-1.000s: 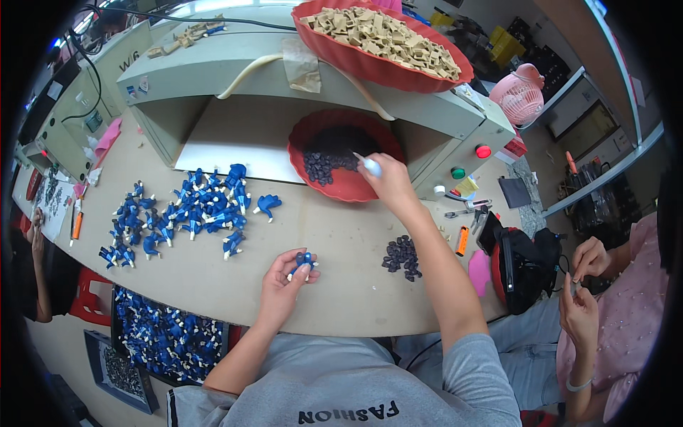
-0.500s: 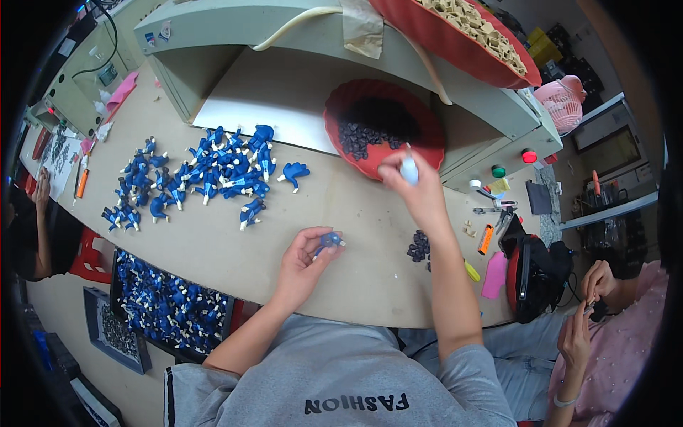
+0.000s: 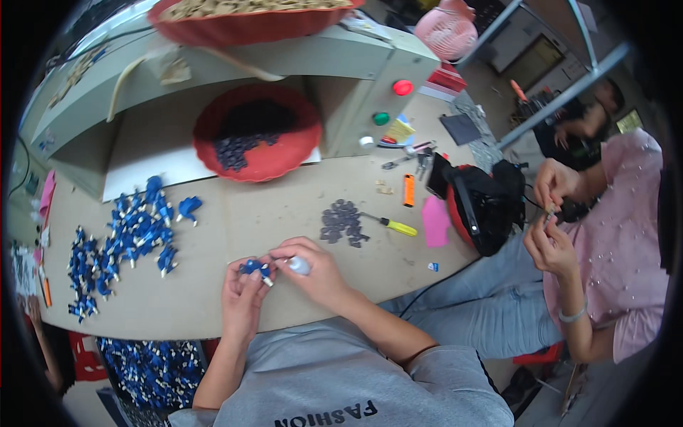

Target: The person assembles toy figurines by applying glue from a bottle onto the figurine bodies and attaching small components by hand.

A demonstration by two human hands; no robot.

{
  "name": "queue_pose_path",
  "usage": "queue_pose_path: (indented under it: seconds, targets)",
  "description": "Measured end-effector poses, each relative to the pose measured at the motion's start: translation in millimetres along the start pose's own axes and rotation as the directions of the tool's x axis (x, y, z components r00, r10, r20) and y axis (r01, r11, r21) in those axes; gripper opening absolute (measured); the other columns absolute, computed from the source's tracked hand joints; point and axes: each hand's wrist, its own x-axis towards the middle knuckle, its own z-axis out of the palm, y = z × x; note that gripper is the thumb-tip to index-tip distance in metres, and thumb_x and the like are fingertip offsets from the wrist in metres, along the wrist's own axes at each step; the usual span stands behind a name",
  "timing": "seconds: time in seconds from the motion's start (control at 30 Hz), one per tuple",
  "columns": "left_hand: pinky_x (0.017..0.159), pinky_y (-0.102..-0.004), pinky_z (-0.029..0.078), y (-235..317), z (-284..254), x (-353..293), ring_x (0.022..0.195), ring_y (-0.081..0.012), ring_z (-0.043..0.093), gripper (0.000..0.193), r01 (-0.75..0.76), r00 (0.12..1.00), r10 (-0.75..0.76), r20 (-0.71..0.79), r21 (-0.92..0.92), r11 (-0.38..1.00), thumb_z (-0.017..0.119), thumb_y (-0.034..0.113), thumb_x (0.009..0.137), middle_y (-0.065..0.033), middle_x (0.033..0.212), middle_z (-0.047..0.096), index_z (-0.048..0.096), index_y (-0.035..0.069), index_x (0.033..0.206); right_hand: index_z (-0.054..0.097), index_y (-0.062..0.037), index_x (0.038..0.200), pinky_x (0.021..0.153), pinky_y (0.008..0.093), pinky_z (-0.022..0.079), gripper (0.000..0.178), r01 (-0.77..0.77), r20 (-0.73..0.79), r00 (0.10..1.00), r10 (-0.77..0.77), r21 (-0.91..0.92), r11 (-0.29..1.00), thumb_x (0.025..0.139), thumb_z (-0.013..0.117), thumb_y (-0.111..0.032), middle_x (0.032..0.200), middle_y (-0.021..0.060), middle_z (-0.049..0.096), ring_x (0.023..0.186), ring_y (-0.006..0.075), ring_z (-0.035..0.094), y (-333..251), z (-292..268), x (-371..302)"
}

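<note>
Near the table's front edge, my left hand [image 3: 242, 299] is closed on a small blue figure piece [image 3: 251, 267] with whitish ends. My right hand [image 3: 321, 279] grips a small pale squeeze bottle [image 3: 299, 265], its narrow tip pointing at the piece. The two hands almost meet; whether tip and piece touch is too small to tell. Left of them lies a loose pile of similar blue pieces [image 3: 135, 231]. Small dark purple bits [image 3: 343, 222] are spread on the table beyond my right hand.
A red scalloped bowl [image 3: 306, 146] with dark bits sits under a grey-green machine [image 3: 341, 60]. Right of it are a yellow-handled tool [image 3: 400, 228], an orange lighter-like object [image 3: 408, 191], a pink sheet [image 3: 435, 222] and a black bag [image 3: 498, 206]. A co-worker's hands [image 3: 553, 213] work at the right.
My right hand has come from over the red bowl to beside my left hand, bringing the squeeze bottle. The view has swung right. My left hand keeps hold of the blue piece.
</note>
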Motion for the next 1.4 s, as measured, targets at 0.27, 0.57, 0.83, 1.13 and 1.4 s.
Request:
queue_pose_path:
  seconds: [0.27, 0.57, 0.83, 1.13, 1.4]
  targets:
    - [0.089, -0.0353, 0.056, -1, 7, -4, 0.102, -0.0239, 0.066, 0.025, -0.055, 0.998, 0.057, -0.002, 0.256, 0.965, 0.055, 0.004, 0.098, -0.017, 0.122, 0.062, 0.048, 0.002, 0.121, 0.07, -0.0027, 0.102, 0.081, 0.0314, 0.052, 0.017, -0.114, 0.002, 0.993, 0.114, 0.0, 0.993, 0.085, 0.073, -0.006, 0.098, 0.0095, 0.069, 0.09, 0.0214, 0.068, -2, -14, -11]
    - [0.086, -0.0311, 0.057, -9, 6, -2, 0.105, -0.0171, 0.063, 0.028, -0.157, 0.987, 0.157, 0.031, 0.35, 0.923, 0.057, -0.004, 0.094, -0.0147, 0.119, 0.064, 0.049, -0.003, 0.121, 0.068, -0.0011, 0.101, 0.074, 0.0309, 0.055, 0.02, 0.097, -0.02, 0.995, -0.098, -0.064, 0.993, 0.082, 0.075, -0.003, 0.098, 0.012, 0.067, 0.087, 0.0218, 0.067, -27, -10, -11]
    - [0.089, -0.0322, 0.056, -14, -1, -1, 0.108, -0.0188, 0.062, 0.029, -0.221, 0.975, 0.207, 0.082, 0.437, 0.872, 0.056, -0.006, 0.093, -0.0161, 0.125, 0.061, 0.048, -0.002, 0.12, 0.067, -0.0008, 0.104, 0.071, 0.034, 0.055, 0.027, 0.271, 0.024, 0.962, -0.271, -0.189, 0.944, 0.078, 0.074, 0.002, 0.101, 0.0143, 0.065, 0.087, 0.0269, 0.066, -22, -4, -12]
    - [0.092, -0.0273, 0.051, -15, 2, -4, 0.108, -0.0137, 0.062, 0.031, -0.168, 0.984, 0.173, 0.032, 0.463, 0.87, 0.06, -0.002, 0.093, -0.0117, 0.12, 0.065, 0.053, -0.002, 0.123, 0.066, 0.0028, 0.107, 0.072, 0.0358, 0.055, 0.034, 0.446, 0.142, 0.895, -0.423, -0.304, 0.842, 0.073, 0.072, 0.005, 0.103, 0.0151, 0.064, 0.088, 0.0298, 0.065, -17, -9, -11]
    - [0.097, -0.0294, 0.049, -10, 3, -5, 0.112, -0.0168, 0.061, 0.034, -0.141, 0.99, 0.131, 0.058, 0.557, 0.818, 0.058, -0.006, 0.092, -0.0142, 0.121, 0.063, 0.051, -0.004, 0.126, 0.067, 0.0007, 0.105, 0.073, 0.035, 0.055, 0.027, 0.307, 0.125, 0.95, -0.284, -0.236, 0.922, 0.079, 0.073, 0.001, 0.103, 0.0154, 0.064, 0.089, 0.029, 0.066, -12, -12, -13]
